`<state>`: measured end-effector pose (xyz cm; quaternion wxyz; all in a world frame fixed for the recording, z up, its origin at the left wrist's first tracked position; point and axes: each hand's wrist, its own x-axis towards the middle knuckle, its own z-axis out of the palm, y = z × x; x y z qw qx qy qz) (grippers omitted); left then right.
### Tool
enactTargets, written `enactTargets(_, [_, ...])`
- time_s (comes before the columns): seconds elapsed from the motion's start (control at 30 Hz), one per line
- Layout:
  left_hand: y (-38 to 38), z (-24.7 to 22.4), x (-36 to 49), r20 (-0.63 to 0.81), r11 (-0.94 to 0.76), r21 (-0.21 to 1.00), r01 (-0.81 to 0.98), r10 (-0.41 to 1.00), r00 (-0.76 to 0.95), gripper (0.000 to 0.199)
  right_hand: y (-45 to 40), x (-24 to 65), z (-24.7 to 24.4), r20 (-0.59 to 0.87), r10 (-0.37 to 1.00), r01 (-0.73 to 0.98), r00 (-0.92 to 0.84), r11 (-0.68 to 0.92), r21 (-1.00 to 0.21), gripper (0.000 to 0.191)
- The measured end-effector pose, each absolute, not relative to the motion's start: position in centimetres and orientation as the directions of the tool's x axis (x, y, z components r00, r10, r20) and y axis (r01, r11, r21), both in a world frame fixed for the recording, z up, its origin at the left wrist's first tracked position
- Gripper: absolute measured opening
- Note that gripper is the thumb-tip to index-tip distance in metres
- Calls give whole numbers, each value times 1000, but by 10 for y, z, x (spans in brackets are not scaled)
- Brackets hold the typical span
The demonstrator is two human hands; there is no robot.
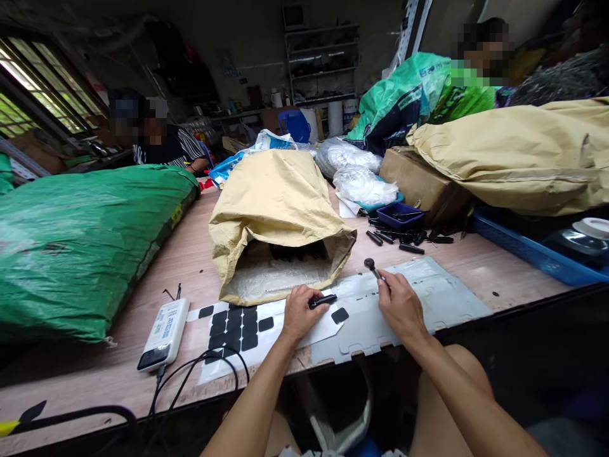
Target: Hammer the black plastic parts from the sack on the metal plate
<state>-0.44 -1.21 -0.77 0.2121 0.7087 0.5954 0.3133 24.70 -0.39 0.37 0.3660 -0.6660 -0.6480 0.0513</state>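
Observation:
My left hand (301, 311) is closed around a short, slim black handle-like piece (322, 301), just in front of the open mouth of a tan woven sack (280, 190). In my right hand (401, 306) is a small tool with a round dark head and a metallic shaft (371, 265), its head pointing up and away. Both hands are over a grey plastic sheet (428, 285) at the table's front edge. Under my left wrist lies a white sheet of black rounded-square stickers (233, 330), with one loose-looking black square (339, 315) near its right end.
A white power bank (164, 333) with black cables stands left. A large green sack (85, 247) fills the far left. Right of the tan sack are several black pieces (412, 248), a purple tray (400, 216), a cardboard box (419, 181) and a blue basket (533, 247). Two people sit beyond.

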Motion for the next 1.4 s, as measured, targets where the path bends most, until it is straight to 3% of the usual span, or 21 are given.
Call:
enactTargets(0.13, [-11, -9, -4, 185, -184, 692, 698, 980, 74, 16, -38, 219, 7, 446, 894, 672, -52, 362, -646, 35])
enactTargets(0.27, [-11, -10, -4, 189, -184, 703, 687, 980, 69, 16, -56, 191, 13, 438, 883, 654, -167, 432, -621, 40])
enactTargets(0.47, [-12, -9, -3, 188, -175, 704, 688, 981, 56, 14, -60, 177, 11, 406, 886, 770, -223, 415, -484, 42])
enactTargets(0.67, [-13, -7, -2, 190, -169, 718, 676, 981, 44, 16, -55, 188, 11, 472, 871, 743, -139, 406, -531, 42])
enactTargets(0.93, [-14, 0, 0, 161, -150, 693, 705, 986, 51, 14, -48, 206, 11, 411, 909, 784, -70, 305, -541, 39])
enactTargets(1.17, [-15, 1, 0, 138, -147, 688, 711, 988, 72, 12, 14, 247, 5, 348, 936, 949, 54, 61, -311, 34])
enactTargets(1.4, [-14, -1, -6, 144, -180, 697, 694, 983, 111, 17, 36, 244, -14, 373, 928, 993, 16, 29, -115, 33])
